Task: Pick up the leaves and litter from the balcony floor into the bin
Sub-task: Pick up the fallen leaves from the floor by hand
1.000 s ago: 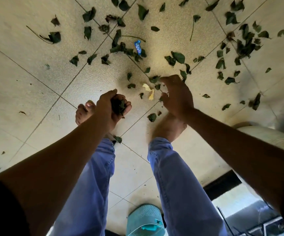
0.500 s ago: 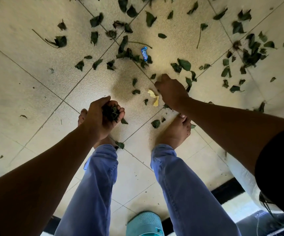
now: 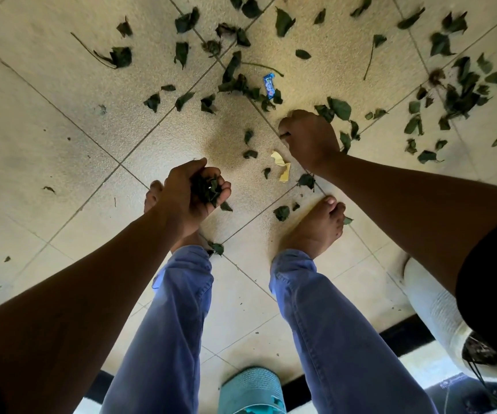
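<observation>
The right hand (image 3: 310, 138) has moved a little farther out over the floor (image 3: 62, 138), fingers curled down among the leaves (image 3: 339, 107); what it holds, I cannot tell. The left hand (image 3: 195, 192) grips a bunch of leaves (image 3: 208, 188). The teal bin (image 3: 250, 389) stands between the legs.

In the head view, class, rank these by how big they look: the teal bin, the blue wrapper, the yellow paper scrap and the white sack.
1. white sack, partly hidden by the right arm
2. teal bin, cut off by the frame; nearness to the camera enlarges both
3. yellow paper scrap
4. blue wrapper, only slightly smaller
</observation>
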Motion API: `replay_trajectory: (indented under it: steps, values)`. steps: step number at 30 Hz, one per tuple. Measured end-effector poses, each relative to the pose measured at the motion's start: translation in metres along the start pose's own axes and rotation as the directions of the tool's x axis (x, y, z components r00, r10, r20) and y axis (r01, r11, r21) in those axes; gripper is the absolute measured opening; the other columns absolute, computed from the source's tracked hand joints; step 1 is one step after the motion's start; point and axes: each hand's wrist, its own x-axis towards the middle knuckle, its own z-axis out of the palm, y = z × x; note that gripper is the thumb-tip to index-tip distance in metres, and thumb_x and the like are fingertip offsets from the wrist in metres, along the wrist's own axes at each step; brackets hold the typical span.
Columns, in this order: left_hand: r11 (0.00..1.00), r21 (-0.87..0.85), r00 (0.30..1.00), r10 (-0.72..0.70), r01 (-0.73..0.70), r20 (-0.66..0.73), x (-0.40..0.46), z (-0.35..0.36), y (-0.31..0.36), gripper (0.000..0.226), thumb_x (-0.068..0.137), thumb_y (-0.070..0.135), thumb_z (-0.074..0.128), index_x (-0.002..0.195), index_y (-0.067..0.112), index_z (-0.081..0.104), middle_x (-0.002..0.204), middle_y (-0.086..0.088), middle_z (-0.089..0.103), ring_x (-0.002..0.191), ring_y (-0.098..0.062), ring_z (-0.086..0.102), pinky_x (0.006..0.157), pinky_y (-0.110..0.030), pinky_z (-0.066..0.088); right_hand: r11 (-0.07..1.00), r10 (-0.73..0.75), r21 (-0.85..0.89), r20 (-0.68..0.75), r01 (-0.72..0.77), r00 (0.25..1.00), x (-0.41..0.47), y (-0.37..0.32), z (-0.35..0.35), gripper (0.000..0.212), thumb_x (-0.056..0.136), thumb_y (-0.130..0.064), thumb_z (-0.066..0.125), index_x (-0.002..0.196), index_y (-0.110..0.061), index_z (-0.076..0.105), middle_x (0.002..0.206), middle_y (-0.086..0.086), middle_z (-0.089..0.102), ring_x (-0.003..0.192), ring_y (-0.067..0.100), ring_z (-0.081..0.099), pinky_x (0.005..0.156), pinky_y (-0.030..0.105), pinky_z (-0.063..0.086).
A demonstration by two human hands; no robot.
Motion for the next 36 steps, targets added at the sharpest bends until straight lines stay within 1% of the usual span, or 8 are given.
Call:
replay_trajectory:
  steps: [5,9,14,18,21,25,29,36]
  values:
    - [1.000,0.029,1.000,-0.003,0.003,0.000,-0.003,0.002,-0.006,0.057,0.103,0.028,0.050,0.050,0.009,0.064,0.063,-0.008,0.057,0.064,-0.022,0.061,0.077,-0.030,0.048,0.964,0.238,0.164,-0.191,-0.208,0.952,-0.013,0.011,-0.016,0.005,0.087,-0.015,0.071,0.091,-0.013,0.072,0.111,0.010,0.061,0.099,0.023,0.058,0.068,0.028,0.041]
    - [0.999,0.051,1.000,0.007,-0.007,0.000,-0.004,0.008,-0.010,0.058,0.104,0.027,0.047,0.050,0.008,0.064,0.061,-0.008,0.056,0.064,-0.023,0.059,0.075,-0.030,0.046,0.964,0.165,0.233,-0.147,-0.128,0.975,-0.037,0.016,-0.008,0.009,0.081,-0.010,0.071,0.081,-0.018,0.067,0.082,0.000,0.069,0.079,0.020,0.065,0.067,0.031,0.051]
    - [0.997,0.071,1.000,0.012,-0.014,0.028,-0.004,0.013,-0.014,0.059,0.104,0.026,0.045,0.051,0.008,0.063,0.061,-0.009,0.055,0.065,-0.023,0.055,0.069,-0.030,0.040,0.984,0.039,0.178,-0.059,-0.028,0.997,-0.043,0.017,0.016,0.039,0.079,-0.003,0.070,0.114,-0.016,0.060,0.090,0.009,0.068,0.084,0.029,0.063,0.065,0.034,0.052]
    - [0.997,0.081,0.999,0.006,-0.009,0.034,-0.003,0.010,-0.016,0.057,0.104,0.025,0.046,0.052,0.007,0.061,0.061,-0.009,0.054,0.066,-0.024,0.054,0.067,-0.030,0.038,0.995,0.064,0.078,-0.036,-0.061,0.997,-0.037,0.017,0.025,0.014,0.079,0.000,0.071,0.090,-0.009,0.070,0.088,0.014,0.065,0.082,0.034,0.063,0.061,0.029,0.039]
    - [0.995,0.097,1.000,0.005,-0.008,0.024,-0.004,0.004,-0.017,0.051,0.104,0.025,0.046,0.058,0.006,0.059,0.063,-0.010,0.053,0.066,-0.024,0.054,0.065,-0.030,0.038,0.978,0.166,0.136,-0.062,-0.156,0.984,-0.042,0.013,0.023,0.005,0.083,-0.007,0.072,0.086,-0.010,0.074,0.092,0.013,0.065,0.086,0.030,0.062,0.066,0.027,0.035]
    - [0.995,0.097,1.000,0.014,-0.015,0.017,-0.005,0.005,-0.019,0.045,0.103,0.024,0.046,0.063,0.006,0.056,0.065,-0.010,0.052,0.065,-0.024,0.054,0.064,-0.031,0.039,0.948,0.263,0.223,-0.150,-0.226,0.953,-0.049,0.013,0.017,0.008,0.082,-0.005,0.072,0.087,-0.012,0.074,0.109,0.011,0.060,0.089,0.023,0.060,0.070,0.028,0.046]
    - [0.994,0.106,0.999,0.006,-0.010,0.042,0.001,0.008,-0.021,0.053,0.103,0.025,0.046,0.056,0.007,0.062,0.065,-0.010,0.053,0.064,-0.024,0.056,0.062,-0.029,0.043,0.955,0.202,0.251,-0.154,-0.160,0.967,-0.051,0.016,0.022,0.009,0.077,0.000,0.075,0.080,-0.008,0.071,0.115,0.012,0.056,0.087,0.022,0.061,0.070,0.026,0.045]
    - [0.991,0.135,0.998,-0.024,0.016,0.055,0.007,0.009,-0.019,0.054,0.103,0.028,0.048,0.056,0.007,0.066,0.065,-0.010,0.057,0.066,-0.023,0.060,0.063,-0.029,0.049,0.973,0.198,0.139,-0.107,-0.183,0.974,-0.040,0.018,0.033,0.016,0.078,0.005,0.064,0.085,-0.009,0.069,0.097,0.010,0.065,0.085,0.030,0.063,0.064,0.030,0.047]
